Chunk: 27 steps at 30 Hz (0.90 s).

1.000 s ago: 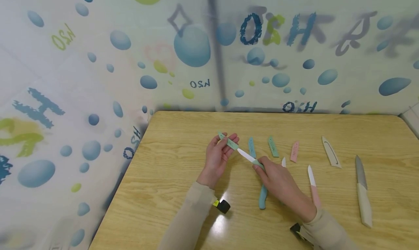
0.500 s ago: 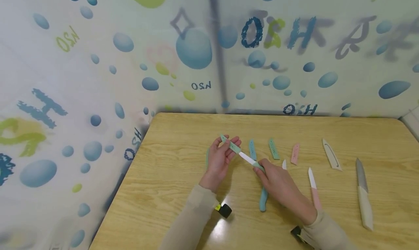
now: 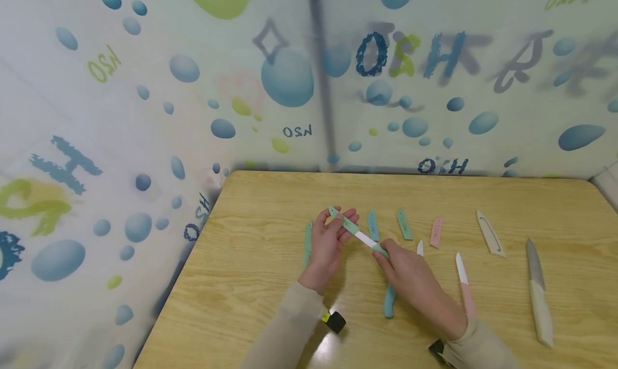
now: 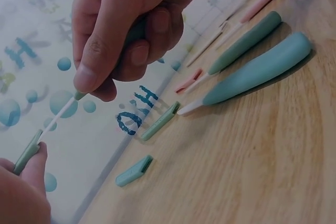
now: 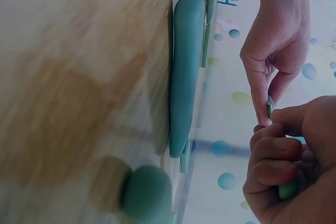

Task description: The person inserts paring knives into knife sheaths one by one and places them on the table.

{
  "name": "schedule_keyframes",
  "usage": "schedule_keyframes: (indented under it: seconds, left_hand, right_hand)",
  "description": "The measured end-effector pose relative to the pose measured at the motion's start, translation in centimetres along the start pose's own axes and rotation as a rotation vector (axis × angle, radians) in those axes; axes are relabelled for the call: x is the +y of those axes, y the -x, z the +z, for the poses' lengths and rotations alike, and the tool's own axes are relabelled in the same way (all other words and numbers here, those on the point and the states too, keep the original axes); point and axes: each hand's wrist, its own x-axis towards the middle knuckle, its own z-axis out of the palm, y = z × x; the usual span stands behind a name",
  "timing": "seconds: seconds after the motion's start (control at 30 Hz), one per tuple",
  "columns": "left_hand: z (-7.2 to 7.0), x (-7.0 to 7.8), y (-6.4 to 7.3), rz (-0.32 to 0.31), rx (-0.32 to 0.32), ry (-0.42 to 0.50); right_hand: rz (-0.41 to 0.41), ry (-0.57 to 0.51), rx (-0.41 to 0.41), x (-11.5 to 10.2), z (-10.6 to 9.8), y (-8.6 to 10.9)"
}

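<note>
My left hand pinches a pale green blade sheath between thumb and fingers, the other fingers spread. The right hand grips the green handle of a small knife. Its white blade points up-left, with the tip inside the sheath's mouth and a stretch still bare. Both are held above the table. Beneath the right hand lies a blue-handled knife, next to a knife with a dark green handle that the hand mostly covers in the head view.
A green sheathed piece lies left of the left hand. Blue, green, pink and cream sheaths line the back. Rightward lie a pink-handled knife and a large cream-handled knife. A patterned curtain borders the table.
The blade, whose tip was at the sheath's mouth, has slid partly inside, so less white shows. The green piece left of the left hand has come into view. The whole head view has shifted slightly.
</note>
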Motion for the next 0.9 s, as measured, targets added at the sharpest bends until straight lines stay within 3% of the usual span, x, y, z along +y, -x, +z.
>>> schedule_keyframes:
  seconds: [0.9]
  left_hand:
    - [0.5,-1.3,0.8,-0.028,-0.009,0.015]
  right_hand:
    - [-0.024,-0.003,0.022,-0.5,0.5,-0.3]
